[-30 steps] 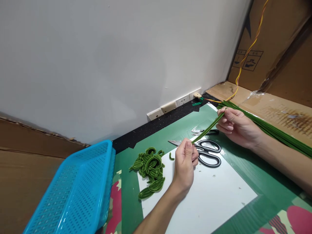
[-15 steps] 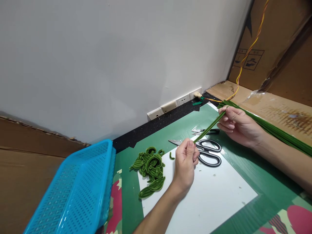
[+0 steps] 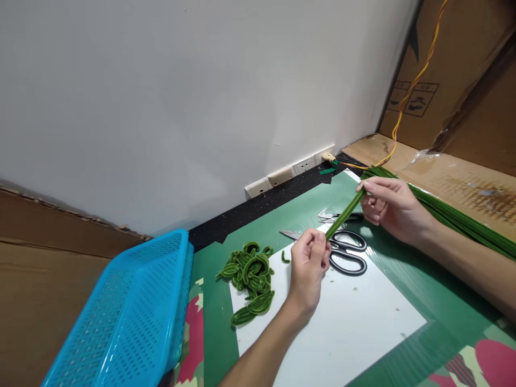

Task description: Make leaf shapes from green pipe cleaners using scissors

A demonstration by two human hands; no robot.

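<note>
Wall (image 3: 161, 97), pale grey, took up the far side from where I stood; brown cardboard (image 3: 473, 115) stood at right. Green mat (image 3: 220, 322) covered the worktop, blue perforated plastic basket (image 3: 137, 290) at its left edge. White sheet (image 3: 355, 322) lay on the mat. Long bundle of green chenille stems (image 3: 455, 215) ran behind the right forearm. Left hand (image 3: 308, 263) was curled tight round the lower end of a green chenille strip (image 3: 345, 215); right hand (image 3: 389, 207) pinched its upper end, thumb against fingers. Strip slanted between them, above the scissors; strand count, couldn't tell. Pile of green leaf-shaped pieces (image 3: 250, 279) sat left of the left hand, partly on the sheet. Black-handled scissors (image 3: 342, 249) lay partly behind the left hand, black snips (image 3: 355, 217) just beyond, near the right fingers. One curled green clipping (image 3: 285, 258) was between pile and left hand.
</note>
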